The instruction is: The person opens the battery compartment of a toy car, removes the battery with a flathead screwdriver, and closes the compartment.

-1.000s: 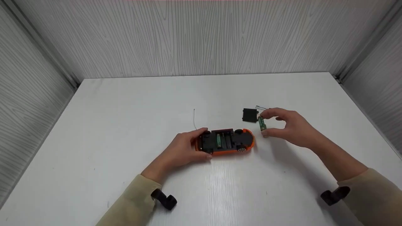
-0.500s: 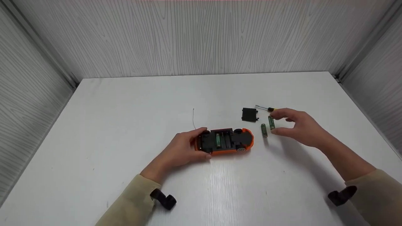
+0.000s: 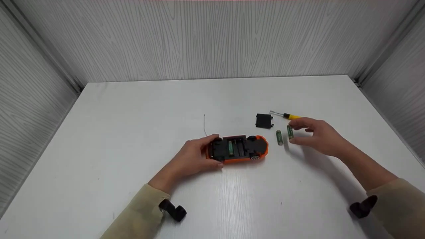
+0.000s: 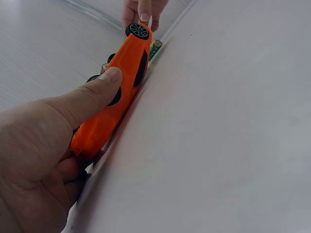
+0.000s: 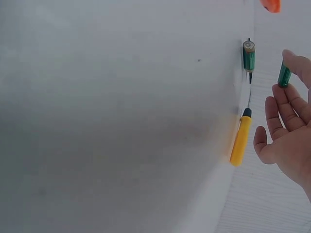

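An orange toy car [image 3: 244,161] lies upside down, its battery bay uncovered and a green battery [image 3: 231,148] in one slot. My left hand [image 3: 196,157] grips its left end, thumb along the near side, as the left wrist view [image 4: 92,99] also shows. Between the thumb and fingertips of my right hand [image 3: 315,136] is another green battery [image 3: 290,132]; the right wrist view shows this battery [image 5: 284,75] pinched at its ends. Just left of that hand, a loose battery [image 3: 279,137] rests on the table.
A black battery cover [image 3: 264,121] lies behind the car's right end. Beside it is a screwdriver [image 3: 289,116] with a yellow handle, close behind my right hand. A thin wire [image 3: 204,124] sticks out behind the car. Grey panels [image 3: 212,39] surround the white table [image 3: 116,132].
My right hand has moved right from beside the car, pinching a battery. Another battery now lies where its fingers were, and the screwdriver's yellow handle has come into sight. The left hand stays still.
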Motion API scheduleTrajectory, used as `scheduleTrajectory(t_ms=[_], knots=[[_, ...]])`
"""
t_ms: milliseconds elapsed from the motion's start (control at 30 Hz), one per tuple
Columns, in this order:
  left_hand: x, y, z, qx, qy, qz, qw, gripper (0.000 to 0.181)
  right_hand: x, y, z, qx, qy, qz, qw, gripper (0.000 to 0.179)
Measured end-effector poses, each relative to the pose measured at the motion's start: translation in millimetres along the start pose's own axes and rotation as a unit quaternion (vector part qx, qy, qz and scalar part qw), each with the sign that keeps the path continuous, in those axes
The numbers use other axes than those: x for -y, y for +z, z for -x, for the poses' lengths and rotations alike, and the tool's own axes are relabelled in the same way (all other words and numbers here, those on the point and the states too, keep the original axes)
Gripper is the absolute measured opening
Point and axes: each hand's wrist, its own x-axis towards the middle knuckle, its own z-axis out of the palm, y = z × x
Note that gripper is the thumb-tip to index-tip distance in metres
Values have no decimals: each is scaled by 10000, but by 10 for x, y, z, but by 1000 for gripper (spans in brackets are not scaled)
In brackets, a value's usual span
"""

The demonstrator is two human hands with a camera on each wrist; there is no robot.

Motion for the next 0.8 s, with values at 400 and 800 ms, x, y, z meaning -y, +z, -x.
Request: scheduleTrajectory(t_ms=[400,800], knots=[[-8,1,9,-13,-6,-24,10000,95,-110,38,-63,235,187,-73,9995,51],[-17,-1,10,-5,-89,-12,10000,94,-162,72,-115,389,383,267,9981,50]])
